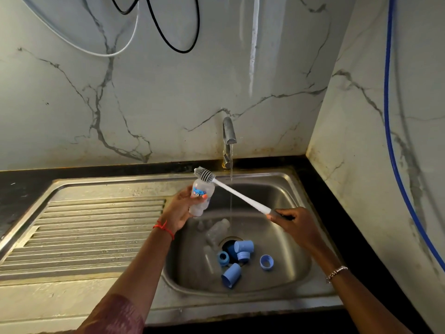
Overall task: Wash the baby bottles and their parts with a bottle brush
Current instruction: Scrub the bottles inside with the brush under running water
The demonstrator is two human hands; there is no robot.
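Observation:
My left hand (pixel 179 208) grips a clear baby bottle (pixel 201 197) with a blue cartoon print, held tilted above the steel sink (pixel 284 189). My right hand (pixel 292 221) holds the grey grip of a white bottle brush (pixel 240 196). Its grey bristle head (pixel 204 174) sits at the bottle's open mouth. Down in the basin lie another clear bottle (pixel 218 230), two blue caps (pixel 244 247) (pixel 231 276) and blue screw rings (pixel 266 262) (pixel 223 257) around the drain.
The tap (pixel 228 136) at the back runs a thin stream of water into the basin, between my two hands. A ribbed steel drainboard (pixel 91 227) lies to the left. Marble walls close in behind and on the right, where a blue hose (pixel 391 141) hangs.

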